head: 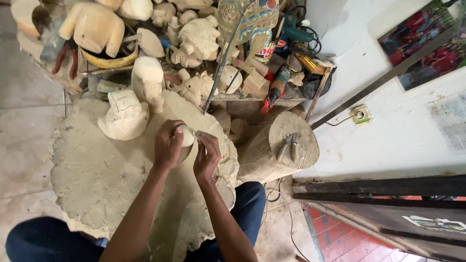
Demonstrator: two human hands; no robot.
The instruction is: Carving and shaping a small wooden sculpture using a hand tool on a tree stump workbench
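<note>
- Two hands at work, head view only: my left hand point(167, 145) is curled shut around a small pale wooden piece point(187, 136), gripping it from the left and holding it just above the big stump top point(97, 179).
- My right hand point(206, 154) touches the piece from the right, fingers pinched closed; whether they hold a small tool, I cannot tell.
- Judgement on method: keep the left grip firm and low over the stump, work in short strokes, thumb clear of the edge.
- Surface: the stump top is rough, pale and dusty, with a ragged rim. A roughed-out carving point(125, 116) and a taller blank point(148, 82) stand at its far side.
- A smaller log point(284, 150) to the right carries a pair of pliers point(289, 145).
- Room: a heap of unfinished carvings point(194, 39) behind, a power drill point(293, 29), a white wall point(388, 121) with a socket point(360, 114), a concrete floor point(24, 121).
</note>
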